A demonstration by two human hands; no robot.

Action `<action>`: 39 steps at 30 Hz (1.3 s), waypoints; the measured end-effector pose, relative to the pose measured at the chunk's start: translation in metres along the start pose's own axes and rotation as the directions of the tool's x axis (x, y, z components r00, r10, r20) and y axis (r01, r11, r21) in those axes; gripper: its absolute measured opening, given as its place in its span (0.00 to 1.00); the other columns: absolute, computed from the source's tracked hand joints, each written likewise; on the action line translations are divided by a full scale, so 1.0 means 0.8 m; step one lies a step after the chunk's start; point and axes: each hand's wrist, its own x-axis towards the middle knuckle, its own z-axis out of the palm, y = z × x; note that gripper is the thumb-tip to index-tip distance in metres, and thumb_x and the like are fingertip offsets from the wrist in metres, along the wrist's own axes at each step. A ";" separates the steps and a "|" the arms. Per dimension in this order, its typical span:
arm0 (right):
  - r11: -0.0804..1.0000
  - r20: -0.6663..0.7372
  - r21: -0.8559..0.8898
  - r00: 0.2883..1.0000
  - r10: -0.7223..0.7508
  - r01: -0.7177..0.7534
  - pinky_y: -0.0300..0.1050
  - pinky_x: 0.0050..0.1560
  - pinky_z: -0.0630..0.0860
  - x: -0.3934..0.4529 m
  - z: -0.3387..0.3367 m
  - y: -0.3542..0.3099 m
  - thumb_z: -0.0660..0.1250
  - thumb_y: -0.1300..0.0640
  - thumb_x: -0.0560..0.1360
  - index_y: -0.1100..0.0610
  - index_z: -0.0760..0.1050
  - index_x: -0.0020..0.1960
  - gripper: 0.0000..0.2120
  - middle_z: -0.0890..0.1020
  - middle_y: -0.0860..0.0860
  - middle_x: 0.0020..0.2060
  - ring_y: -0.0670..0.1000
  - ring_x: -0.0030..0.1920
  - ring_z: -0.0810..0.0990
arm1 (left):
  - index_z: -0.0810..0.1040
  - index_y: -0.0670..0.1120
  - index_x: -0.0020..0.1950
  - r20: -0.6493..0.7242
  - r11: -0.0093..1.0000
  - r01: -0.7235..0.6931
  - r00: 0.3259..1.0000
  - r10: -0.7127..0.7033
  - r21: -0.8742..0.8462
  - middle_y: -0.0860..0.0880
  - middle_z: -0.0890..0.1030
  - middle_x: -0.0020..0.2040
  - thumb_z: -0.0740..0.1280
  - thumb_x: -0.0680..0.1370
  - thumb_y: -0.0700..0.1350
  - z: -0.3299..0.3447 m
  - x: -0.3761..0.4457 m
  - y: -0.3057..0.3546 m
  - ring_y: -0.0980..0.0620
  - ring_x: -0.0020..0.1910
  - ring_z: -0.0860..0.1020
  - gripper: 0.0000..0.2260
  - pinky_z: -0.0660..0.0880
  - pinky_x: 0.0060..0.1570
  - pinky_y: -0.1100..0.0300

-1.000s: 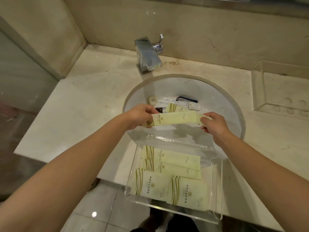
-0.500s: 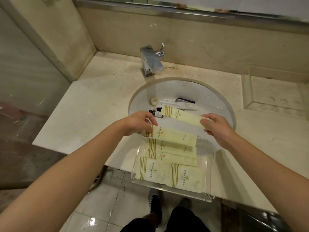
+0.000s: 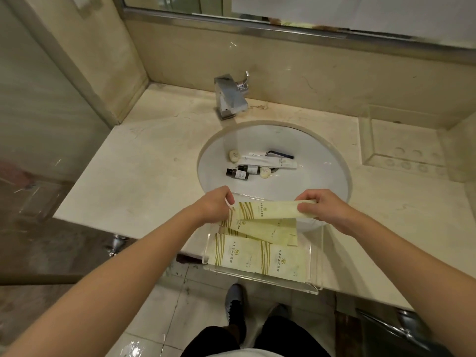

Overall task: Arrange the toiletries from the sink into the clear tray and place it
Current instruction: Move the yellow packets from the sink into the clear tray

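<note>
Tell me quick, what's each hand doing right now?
Left hand: pinching the left end of a long pale-yellow paper sachet.
Right hand: gripping that sachet's right end.

Hotel-type bathroom: marble tabletop (image 3: 134,176), round sink (image 3: 322,161), chrome tap (image 3: 230,99), mirror (image 3: 334,14) above, tiled floor (image 3: 164,318), branded sachets (image 3: 260,256).

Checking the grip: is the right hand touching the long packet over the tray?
Touching. The head view shows the right hand pinching the long packet's right end, fingers curled over it.

5 sachets (image 3: 268,211), 2 bottles (image 3: 237,174), 2 soaps (image 3: 234,155), 2 trays (image 3: 315,256).
</note>
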 end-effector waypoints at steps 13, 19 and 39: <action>1.000 -0.131 0.005 0.991 0.005 -0.004 0.41 0.37 0.71 -0.014 0.015 0.002 0.67 0.65 0.74 0.57 0.79 0.44 0.04 0.79 0.49 0.39 0.48 0.37 0.74 | 0.67 0.43 0.64 -0.139 0.774 -0.160 0.942 0.304 0.612 0.44 0.78 0.48 0.59 0.74 0.32 0.029 -0.027 0.020 0.45 0.42 0.75 0.19 0.67 0.36 0.55; 0.995 -0.119 -0.099 0.993 -0.005 -0.007 0.40 0.39 0.75 -0.011 0.036 0.005 0.67 0.62 0.74 0.56 0.80 0.50 0.06 0.80 0.51 0.48 0.49 0.42 0.77 | 0.68 0.44 0.63 -0.177 0.807 -0.133 0.943 0.282 0.576 0.44 0.78 0.55 0.61 0.74 0.35 0.024 -0.016 0.008 0.44 0.49 0.78 0.18 0.77 0.42 0.50; 0.905 -0.342 -0.280 0.914 0.218 -0.321 0.45 0.41 0.71 -0.025 0.083 0.010 0.60 0.55 0.76 0.60 0.68 0.61 0.15 0.77 0.55 0.51 0.55 0.46 0.76 | 0.61 0.45 0.62 -0.266 0.960 0.151 0.960 -0.085 0.237 0.42 0.70 0.55 0.70 0.72 0.44 0.017 0.009 -0.005 0.40 0.49 0.77 0.24 0.76 0.46 0.51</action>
